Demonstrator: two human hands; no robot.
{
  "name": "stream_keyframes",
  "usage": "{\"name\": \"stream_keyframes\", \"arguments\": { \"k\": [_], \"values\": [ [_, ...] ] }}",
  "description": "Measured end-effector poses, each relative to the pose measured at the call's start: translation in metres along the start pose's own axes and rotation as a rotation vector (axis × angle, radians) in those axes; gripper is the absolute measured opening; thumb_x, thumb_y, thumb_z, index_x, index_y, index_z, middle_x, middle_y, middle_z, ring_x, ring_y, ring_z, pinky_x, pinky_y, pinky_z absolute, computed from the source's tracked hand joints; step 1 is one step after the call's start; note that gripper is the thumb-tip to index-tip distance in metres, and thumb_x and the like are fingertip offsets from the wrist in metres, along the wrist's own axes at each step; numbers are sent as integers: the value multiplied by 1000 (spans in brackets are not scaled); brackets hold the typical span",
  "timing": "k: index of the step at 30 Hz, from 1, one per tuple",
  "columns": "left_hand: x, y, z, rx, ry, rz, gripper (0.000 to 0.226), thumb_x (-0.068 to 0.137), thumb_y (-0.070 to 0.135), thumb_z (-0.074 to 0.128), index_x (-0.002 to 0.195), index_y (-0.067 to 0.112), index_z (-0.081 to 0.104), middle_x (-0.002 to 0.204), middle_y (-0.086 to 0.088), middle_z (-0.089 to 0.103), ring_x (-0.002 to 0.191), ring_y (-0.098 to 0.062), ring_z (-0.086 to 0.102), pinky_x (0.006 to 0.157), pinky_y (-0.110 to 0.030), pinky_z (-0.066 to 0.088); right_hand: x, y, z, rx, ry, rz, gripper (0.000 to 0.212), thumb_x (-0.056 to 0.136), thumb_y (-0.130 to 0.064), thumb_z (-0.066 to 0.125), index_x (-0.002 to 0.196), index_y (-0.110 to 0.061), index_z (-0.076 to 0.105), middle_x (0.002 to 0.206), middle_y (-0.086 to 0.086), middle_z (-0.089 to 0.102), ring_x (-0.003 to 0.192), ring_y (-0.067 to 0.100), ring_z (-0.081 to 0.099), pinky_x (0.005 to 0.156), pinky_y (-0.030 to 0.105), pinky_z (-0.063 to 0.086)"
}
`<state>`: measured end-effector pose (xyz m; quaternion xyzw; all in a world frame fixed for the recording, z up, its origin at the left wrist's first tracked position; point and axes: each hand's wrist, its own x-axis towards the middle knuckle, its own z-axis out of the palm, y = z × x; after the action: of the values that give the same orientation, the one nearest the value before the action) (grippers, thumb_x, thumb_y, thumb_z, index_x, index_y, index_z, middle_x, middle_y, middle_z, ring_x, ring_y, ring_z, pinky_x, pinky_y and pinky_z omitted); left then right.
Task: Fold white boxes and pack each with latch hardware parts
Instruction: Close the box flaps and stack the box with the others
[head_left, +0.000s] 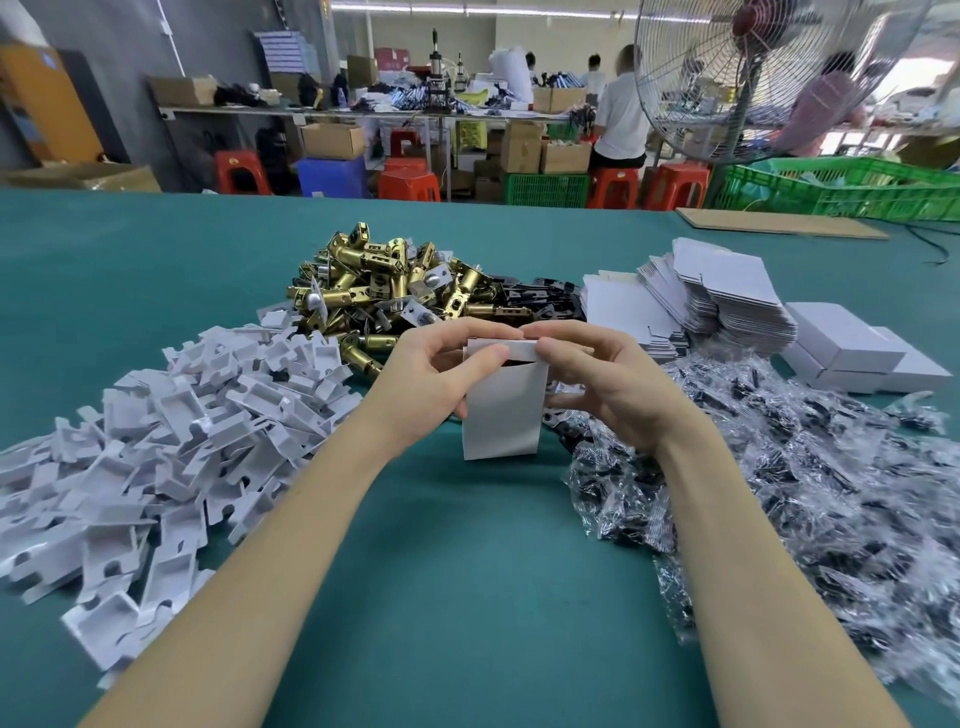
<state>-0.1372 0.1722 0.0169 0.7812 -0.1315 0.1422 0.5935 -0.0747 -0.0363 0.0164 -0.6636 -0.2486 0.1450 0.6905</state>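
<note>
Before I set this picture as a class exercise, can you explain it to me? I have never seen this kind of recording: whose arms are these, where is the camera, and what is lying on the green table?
There is no machine here. A person wears a camera on the head, so the single picture looks forward and down at their own bare arms. The left hand and the right hand both pinch the top flap of a white box, held upright over the green table. Around it lie supplies: white plastic inserts on the left, brass latch parts behind the hands, flat unfolded boxes and a few finished boxes at the right rear, and small bagged parts in clear plastic on the right. Other workers sit in the background.
</note>
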Motion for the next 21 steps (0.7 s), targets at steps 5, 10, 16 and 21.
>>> {"name": "stream_keyframes", "arguments": {
  "k": [5, 10, 16, 21],
  "values": [
    [-3, -8, 2, 62, 33, 62, 21, 99, 32, 59, 109, 34, 77, 82, -2, 68, 55, -3, 56, 47, -19, 46, -1, 1, 2, -36, 52, -76, 23, 84, -35, 79, 106, -29, 82, 109, 4, 78, 105, 18, 74, 80, 36, 62],
    [-7, -18, 2, 181, 78, 172, 22, 104, 29, 58, 116, 35, 75, 105, 18, 72, 89, -17, 65, 55, -41, 57, -2, 1, 1, 9, 43, -95, 23, 82, -30, 78, 104, -27, 83, 110, 5, 78, 105, 18, 74, 79, 32, 62],
    [-3, -24, -2, 277, 83, 284, 20, 103, 24, 62, 117, 27, 76, 108, 11, 74, 94, -22, 66, 70, -34, 54, -1, 5, -5, 39, -34, -77, 24, 84, -31, 82, 108, -27, 82, 119, 1, 76, 116, 17, 70, 87, 32, 59],
    [-1, -28, -2, 284, 78, 358, 20, 101, 22, 65, 116, 20, 78, 112, 10, 75, 104, -17, 69, 87, -30, 56, -1, 10, -6, 37, -74, -46, 49, 66, -47, 93, 109, -27, 81, 118, 4, 76, 114, 19, 71, 90, 35, 59]
  ]
}}
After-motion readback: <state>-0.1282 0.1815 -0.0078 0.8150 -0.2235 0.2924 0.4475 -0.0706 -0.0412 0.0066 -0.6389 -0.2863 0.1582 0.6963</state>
